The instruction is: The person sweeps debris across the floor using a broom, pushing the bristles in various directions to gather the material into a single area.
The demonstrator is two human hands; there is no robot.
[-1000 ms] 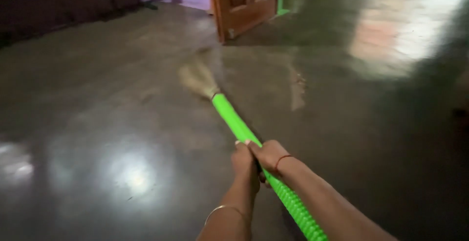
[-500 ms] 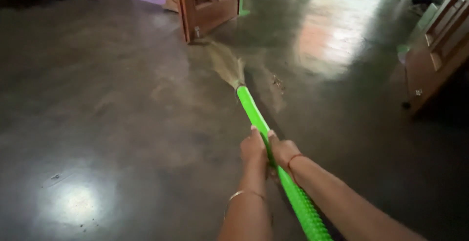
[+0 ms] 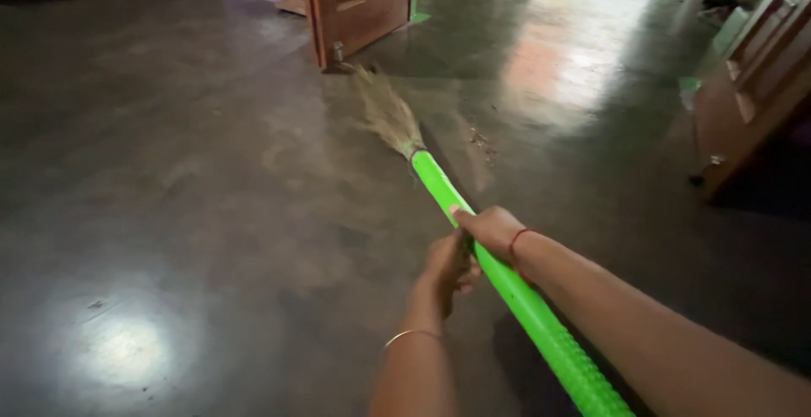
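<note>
Head view: a broom [image 3: 473,239] with a long bright green handle is seen running from the 5 o'clock corner of the frame up toward centre, its straw-coloured bristle head [image 3: 384,113] resting on the polished grey floor [image 3: 169,214] at about 12 o'clock from the hands, just short of a brown wooden door [image 3: 359,3]. The right hand [image 3: 490,229] is laid over the top of the handle, fingers curled and pressed together around it, a red thread noted at the wrist. The left hand [image 3: 448,267] is placed just beside it at 8 o'clock, fingers wrapped closed about the underside of the same handle; a thin bangle is seen on that forearm. A small scatter of dust and debris [image 3: 481,140] lies on the floor at 3 o'clock from the bristles, apart from them. A wooden cabinet [image 3: 752,87] stands at the 2 o'clock edge of the frame. The handle is judged light, rigid and smooth along the gripped stretch, with a ribbed texture toward its near end that should resist slipping; the bristles are judged soft and flexible, likely to splay under pressure. The mid-handle, where both hands are set, is judged the sound place to take hold
</note>
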